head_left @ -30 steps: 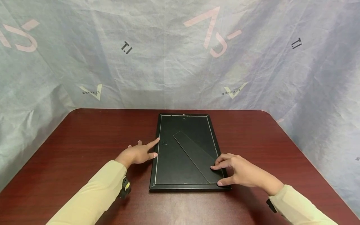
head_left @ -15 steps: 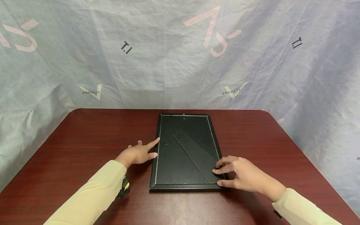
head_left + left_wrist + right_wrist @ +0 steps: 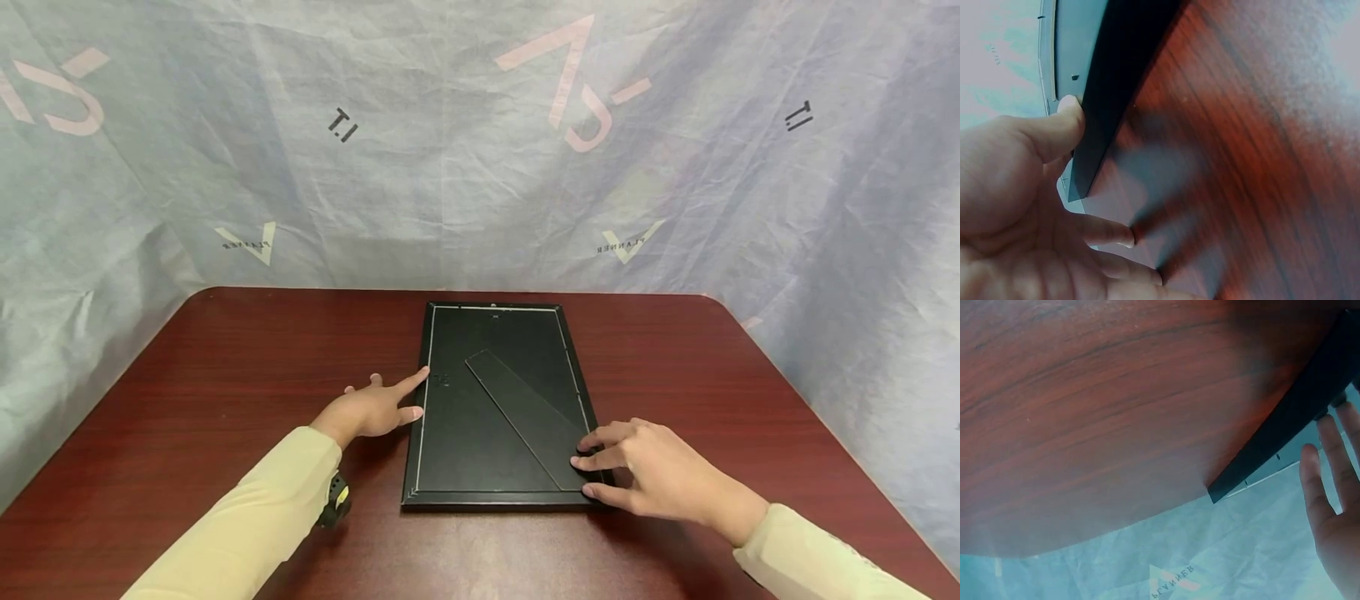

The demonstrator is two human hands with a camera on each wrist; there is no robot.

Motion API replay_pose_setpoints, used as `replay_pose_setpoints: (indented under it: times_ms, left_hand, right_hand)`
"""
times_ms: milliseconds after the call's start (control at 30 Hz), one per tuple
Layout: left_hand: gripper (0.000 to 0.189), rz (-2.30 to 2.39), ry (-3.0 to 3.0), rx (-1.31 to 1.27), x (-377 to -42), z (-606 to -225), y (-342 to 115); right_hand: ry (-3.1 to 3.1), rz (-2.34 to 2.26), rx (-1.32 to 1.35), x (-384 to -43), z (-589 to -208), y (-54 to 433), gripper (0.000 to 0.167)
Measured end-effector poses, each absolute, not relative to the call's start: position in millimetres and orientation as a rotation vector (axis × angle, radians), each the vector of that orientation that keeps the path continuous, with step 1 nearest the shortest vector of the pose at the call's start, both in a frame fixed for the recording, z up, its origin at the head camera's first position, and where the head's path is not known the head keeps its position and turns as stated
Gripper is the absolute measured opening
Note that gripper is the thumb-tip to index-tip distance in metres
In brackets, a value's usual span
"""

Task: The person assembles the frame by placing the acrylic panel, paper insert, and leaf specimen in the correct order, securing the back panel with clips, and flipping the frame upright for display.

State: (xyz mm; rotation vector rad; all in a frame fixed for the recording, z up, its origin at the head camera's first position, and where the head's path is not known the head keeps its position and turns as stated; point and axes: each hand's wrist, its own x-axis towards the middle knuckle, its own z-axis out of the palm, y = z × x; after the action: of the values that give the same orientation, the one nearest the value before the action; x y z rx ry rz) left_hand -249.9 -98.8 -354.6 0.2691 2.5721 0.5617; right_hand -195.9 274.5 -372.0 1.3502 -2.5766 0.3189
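A black picture frame (image 3: 517, 383) lies back side up on the table, its flat easel stand (image 3: 517, 417) folded down slantwise across the backing. My left hand (image 3: 367, 410) is beside the frame's left edge. Its index fingertip and thumb rest on that edge, and in the left wrist view its other fingers (image 3: 1129, 270) spread low by the tabletop. At the near right corner is my right hand (image 3: 660, 467), thumb at the corner and bent fingertips over the wide end of the stand. The right wrist view shows its fingers (image 3: 1333, 447) extended over the frame's back.
The dark red wooden table (image 3: 262, 367) has rounded far corners. A grey printed cloth (image 3: 442, 167) hangs behind it and along both sides. A dark device with a yellow spot (image 3: 339, 498) sits under the left sleeve's wrist.
My right hand has shifted slightly right and toward the near edge, its fingertips sliding back over the stand's wide end. The left hand and the frame hold their places.
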Motion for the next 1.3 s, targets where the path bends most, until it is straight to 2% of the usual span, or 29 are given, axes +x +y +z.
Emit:
replay_pose_setpoints:
  times_ms: [467,1300]
  left_hand:
    - [0.065,0.567,2.574,0.251,-249.2,-356.6,-96.6]
    - [0.066,0.596,2.571,0.226,-248.0,-355.1,-99.3]
  right_hand:
    - [-2.612,0.408,1.219,-188.6,-383.3,277.5,0.028]
    - [-2.524,0.408,1.275,-196.6,-384.6,276.4,0.025]
